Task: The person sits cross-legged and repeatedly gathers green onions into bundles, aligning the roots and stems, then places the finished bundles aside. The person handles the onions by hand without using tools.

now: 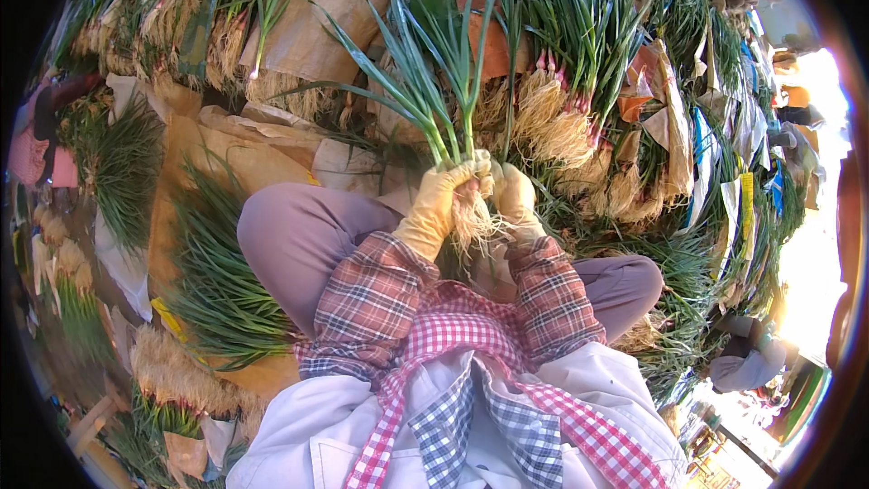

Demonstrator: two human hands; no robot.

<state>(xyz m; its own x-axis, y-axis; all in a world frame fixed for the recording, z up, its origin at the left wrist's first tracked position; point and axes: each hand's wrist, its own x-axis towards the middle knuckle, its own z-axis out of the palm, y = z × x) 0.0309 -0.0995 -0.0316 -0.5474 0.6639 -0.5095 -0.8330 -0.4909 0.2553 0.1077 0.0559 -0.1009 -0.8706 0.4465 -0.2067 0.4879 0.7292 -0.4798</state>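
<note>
My left hand (pixel 434 200), in a yellowish rubber glove, grips a few young green garlic plants (pixel 445 139) around their stalks. Their long leaves fan upward, and pale stringy roots (pixel 472 217) hang below my fingers. Close on the right is my right hand (pixel 517 197), gloved the same way and blurred, its fingers curled beside the roots. Those fingertips are partly hidden, so whether they hold anything is unclear. Just beyond, a large pile of green garlic (pixel 577 13) lies with its reddish bulbs and matted roots (pixel 553 115) towards me.
To the left, more green garlic (pixel 227 278) rests on a tan woven sheet (pixel 180 149). Brown sacking (pixel 316 20) covers part of the far row. Bundles with strips of sacking (pixel 730 217) line the right. Another person's pink clothing (pixel 30 156) shows at far left; a person (pixel 750 356) sits lower right.
</note>
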